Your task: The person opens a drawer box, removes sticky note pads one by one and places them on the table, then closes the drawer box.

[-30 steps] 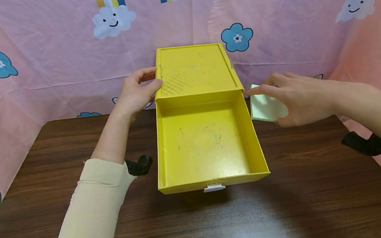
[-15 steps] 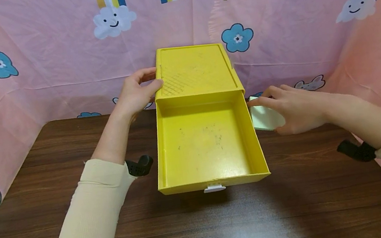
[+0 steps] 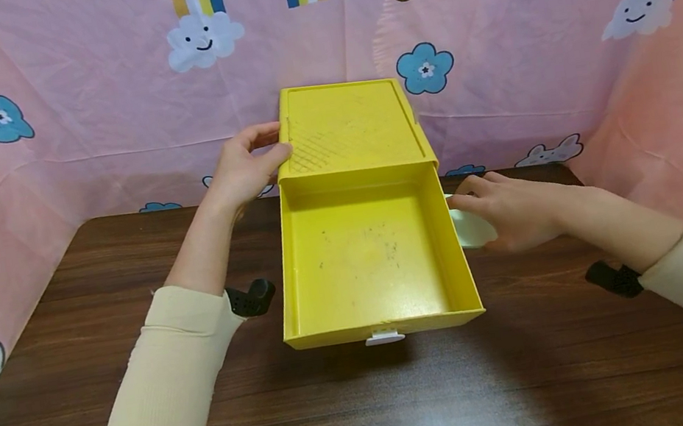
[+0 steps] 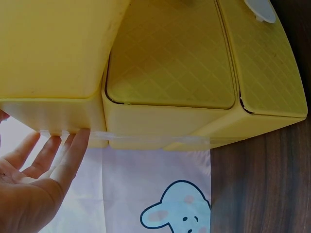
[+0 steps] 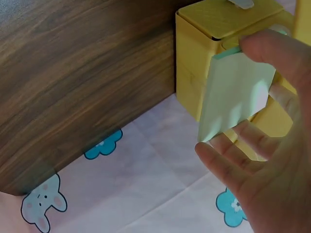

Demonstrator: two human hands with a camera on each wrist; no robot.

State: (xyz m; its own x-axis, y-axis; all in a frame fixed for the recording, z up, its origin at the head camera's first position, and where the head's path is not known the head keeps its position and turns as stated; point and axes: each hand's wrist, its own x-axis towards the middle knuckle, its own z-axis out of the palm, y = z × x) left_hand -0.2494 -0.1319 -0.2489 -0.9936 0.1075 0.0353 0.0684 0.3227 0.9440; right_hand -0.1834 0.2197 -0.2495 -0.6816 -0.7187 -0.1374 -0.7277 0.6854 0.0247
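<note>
Right hand (image 3: 518, 211) pinches a pale green pad (image 3: 471, 228) beside the open yellow drawer (image 3: 365, 276); left hand (image 3: 244, 169) touches the box (image 3: 354, 121).

The right wrist view shows the pad as a flat square slab held by its edges, thumb opposite fingertips, while the head view has it partly hidden by the drawer wall and hand. Only the left wrist view gives the left fingertips against the box's side, quilted-looking lower drawer fronts (image 4: 170, 63) and clear tape (image 4: 189, 140); the head view shows the drawer's speckled inside and scuffed top. Since a second ago the right hand and pad have come nearer the camera along the drawer; the left hand and box stay put. The hands are well apart over the dark wood-grain surface (image 3: 413, 410).
</note>
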